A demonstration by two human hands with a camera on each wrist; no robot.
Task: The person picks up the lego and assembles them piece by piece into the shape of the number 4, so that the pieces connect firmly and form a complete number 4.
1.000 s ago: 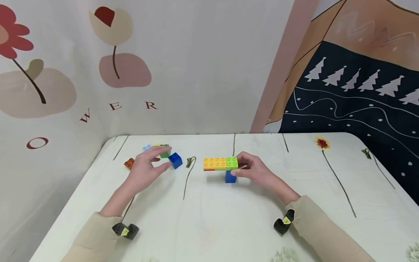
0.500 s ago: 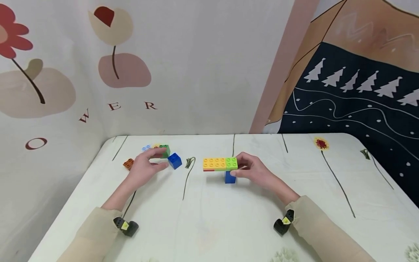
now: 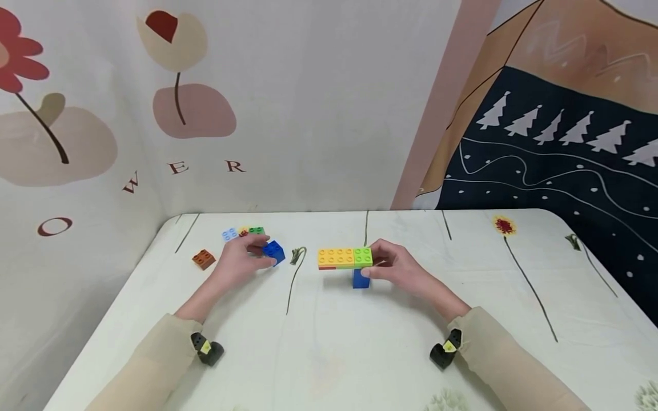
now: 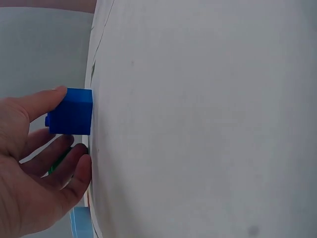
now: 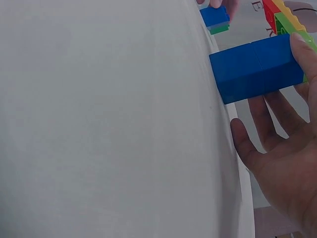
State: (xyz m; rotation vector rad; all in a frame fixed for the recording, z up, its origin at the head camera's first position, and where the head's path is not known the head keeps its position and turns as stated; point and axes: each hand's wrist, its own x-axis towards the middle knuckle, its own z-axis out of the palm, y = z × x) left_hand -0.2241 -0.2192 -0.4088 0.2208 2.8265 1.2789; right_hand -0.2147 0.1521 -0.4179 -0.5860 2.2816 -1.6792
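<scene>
My left hand (image 3: pixel 240 258) pinches a loose blue toy brick (image 3: pixel 275 253) between thumb and fingers, left of the table's middle. In the left wrist view this blue brick (image 4: pixel 72 112) has my thumb along one side, and its far side is partly hidden. My right hand (image 3: pixel 400 262) grips the right end of a built brick piece. Its top is a yellow brick (image 3: pixel 336 257) beside a lime green brick (image 3: pixel 362 256), with red showing underneath. Below the lime end stands a blue brick column (image 3: pixel 361 278), which the right wrist view shows as two stacked blue bricks (image 5: pixel 257 69).
Behind my left hand lie a light blue brick (image 3: pixel 229 234), a green brick (image 3: pixel 256 230) and something yellow and red (image 3: pixel 244 232). A brown-orange brick (image 3: pixel 204 259) sits farther left. The white tablecloth (image 3: pixel 319 354) bears printed flowers, and a printed curtain (image 3: pixel 319 103) rises behind.
My left hand has moved right and its fingers have closed on the loose blue brick, uncovering the brown-orange one. The right hand and the built piece stay in place.
</scene>
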